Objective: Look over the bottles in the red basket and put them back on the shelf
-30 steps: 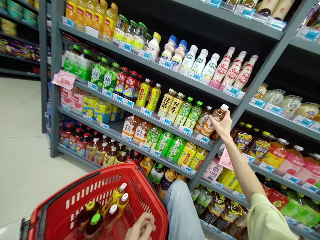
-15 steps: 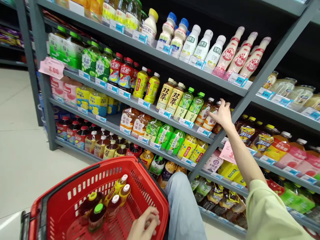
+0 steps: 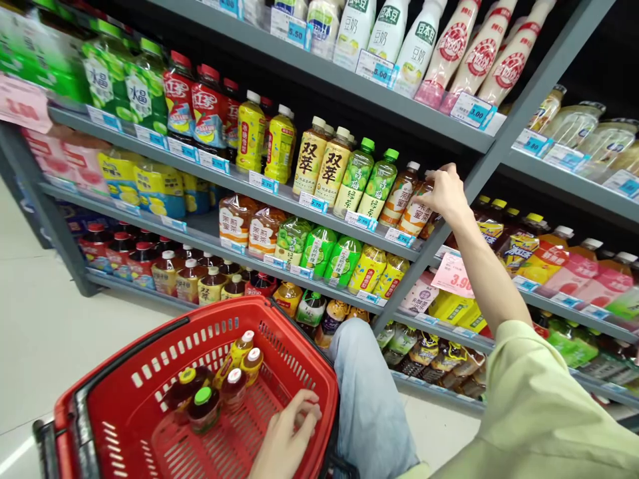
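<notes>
On the grey metal shelf (image 3: 288, 195), a brown plastic orange-labelled bottle (image 3: 414, 216) is cupped by the right hand (image 3: 444, 189), fingers bent, grip unclear; probably slick and liquid-heavy, it's best grasped mid-body.

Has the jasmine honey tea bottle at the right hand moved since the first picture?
Yes: the jasmine honey tea bottle has shifted left at its top, away from the grey shelf post.

双萃 on cream bottles (image 3: 333, 167), 5.00 and 3.00 on shelf tags (image 3: 473, 110)
</notes>
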Demonstrator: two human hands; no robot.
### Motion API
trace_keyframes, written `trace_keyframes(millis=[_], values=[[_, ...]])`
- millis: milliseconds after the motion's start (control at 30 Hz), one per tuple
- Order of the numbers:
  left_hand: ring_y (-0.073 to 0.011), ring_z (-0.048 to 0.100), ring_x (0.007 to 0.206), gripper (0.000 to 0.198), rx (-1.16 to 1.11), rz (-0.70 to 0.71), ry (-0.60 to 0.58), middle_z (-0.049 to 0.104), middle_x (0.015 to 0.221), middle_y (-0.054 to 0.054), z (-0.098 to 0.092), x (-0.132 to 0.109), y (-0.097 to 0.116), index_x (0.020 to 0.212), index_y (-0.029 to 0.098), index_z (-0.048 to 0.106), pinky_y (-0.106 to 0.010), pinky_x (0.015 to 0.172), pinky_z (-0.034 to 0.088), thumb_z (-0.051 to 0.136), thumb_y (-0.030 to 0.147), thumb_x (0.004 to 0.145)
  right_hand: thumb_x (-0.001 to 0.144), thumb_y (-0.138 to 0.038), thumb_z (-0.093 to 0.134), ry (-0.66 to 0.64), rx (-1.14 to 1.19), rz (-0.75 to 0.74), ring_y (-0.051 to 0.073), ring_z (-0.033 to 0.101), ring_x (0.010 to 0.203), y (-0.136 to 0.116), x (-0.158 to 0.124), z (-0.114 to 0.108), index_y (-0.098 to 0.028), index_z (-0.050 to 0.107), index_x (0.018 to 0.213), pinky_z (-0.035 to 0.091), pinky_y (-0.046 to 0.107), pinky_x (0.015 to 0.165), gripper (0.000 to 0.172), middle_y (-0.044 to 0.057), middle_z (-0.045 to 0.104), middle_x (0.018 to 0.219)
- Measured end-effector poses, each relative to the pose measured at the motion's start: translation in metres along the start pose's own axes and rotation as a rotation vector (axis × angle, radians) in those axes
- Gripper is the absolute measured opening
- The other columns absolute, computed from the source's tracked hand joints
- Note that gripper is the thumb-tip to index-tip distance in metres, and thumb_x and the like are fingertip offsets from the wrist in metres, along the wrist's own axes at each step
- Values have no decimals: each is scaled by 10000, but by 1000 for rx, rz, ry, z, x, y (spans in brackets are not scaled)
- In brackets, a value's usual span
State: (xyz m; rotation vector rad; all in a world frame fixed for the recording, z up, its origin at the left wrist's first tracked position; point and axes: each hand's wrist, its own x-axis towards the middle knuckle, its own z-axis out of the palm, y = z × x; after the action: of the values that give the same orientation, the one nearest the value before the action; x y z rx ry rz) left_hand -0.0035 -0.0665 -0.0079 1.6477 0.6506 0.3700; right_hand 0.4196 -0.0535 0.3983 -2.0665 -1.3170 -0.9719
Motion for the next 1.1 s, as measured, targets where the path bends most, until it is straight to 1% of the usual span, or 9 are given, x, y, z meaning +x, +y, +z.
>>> trace_keyframes(millis=[100, 200, 400, 533, 667, 800, 900, 1000, 1100], values=[[-245, 735, 853, 431, 18, -16, 0, 780, 992, -92, -1, -1, 0, 1075, 226, 616, -351, 853, 547, 438, 578, 899, 702, -568, 923, -29, -48, 28, 463, 534, 1297, 3, 1, -1, -90, 691, 1131, 385, 719, 1131, 683, 278, 468, 1421], [-249, 737, 897, 452, 35, -20, -11, 776, 1025, -98, -1, -1, 1, 1091, 228, 607, -359, 877, 547, 407, 587, 902, 719, -522, 924, -59, -119, 18, 465, 527, 1309, 4, 3, -1, -76, 683, 1221, 394, 725, 1112, 714, 274, 461, 1425], [-242, 713, 865, 383, 129, 15, -9, 757, 959, -77, -1, -1, 0, 1070, 240, 594, -362, 877, 526, 390, 522, 911, 749, -591, 897, -113, -300, 23, 461, 576, 1265, -3, 5, -2, -72, 667, 1288, 460, 674, 1059, 783, 281, 469, 1423], [-235, 705, 822, 378, 184, 32, 7, 769, 956, -66, 0, -1, -3, 1098, 240, 617, -363, 845, 514, 363, 487, 965, 800, -560, 864, -137, -317, 46, 452, 580, 1262, -21, -1, -11, -74, 664, 1308, 488, 647, 1012, 731, 290, 478, 1442], [-230, 724, 851, 342, 232, 28, 17, 783, 940, -64, 2, -6, 2, 1128, 222, 636, -357, 855, 506, 355, 387, 1021, 913, -436, 790, -210, -367, 86, 429, 583, 1318, -50, -15, -28, -33, 671, 1349, 478, 530, 1017, 605, 322, 448, 1510], [-243, 766, 980, 279, 396, 33, 23, 806, 990, -88, 4, -12, 10, 1170, 192, 651, -335, 866, 523, 409, 259, 1050, 884, -318, 833, -139, -458, 104, 451, 612, 1320, -71, -34, -34, -123, 677, 1403, 463, 530, 1005, 576, 289, 438, 1590], [-304, 787, 990, 303, 791, 61, -26, 803, 1082, -150, 6, -12, 9, 1229, 149, 664, -387, 843, 556, 429, 158, 1038, 952, -352, 761, 19, -456, 62, 419, 593, 1350, -86, -53, -33, -183, 689, 1375, 417, 597, 1025, 461, 235, 464, 1608], [-362, 791, 986, 324, 1094, 162, -203, 798, 1079, -187, 11, -10, 1, 1216, 113, 692, -448, 820, 589, 465, 71, 989, 1003, -325, 676, 101, -378, -102, 364, 600, 1329, -109, -80, -35, -200, 738, 1254, 419, 572, 996, 288, 200, 676, 1385], [-368, 795, 973, 288, 1139, 222, -298, 801, 1008, -181, 18, -9, -7, 1171, 106, 712, -458, 800, 612, 476, 95, 1007, 991, -278, 673, 67, -261, -274, 279, 717, 1067, -136, -106, -36, -199, 789, 1051, 462, 439, 877, 152, 129, 797, 1020]])
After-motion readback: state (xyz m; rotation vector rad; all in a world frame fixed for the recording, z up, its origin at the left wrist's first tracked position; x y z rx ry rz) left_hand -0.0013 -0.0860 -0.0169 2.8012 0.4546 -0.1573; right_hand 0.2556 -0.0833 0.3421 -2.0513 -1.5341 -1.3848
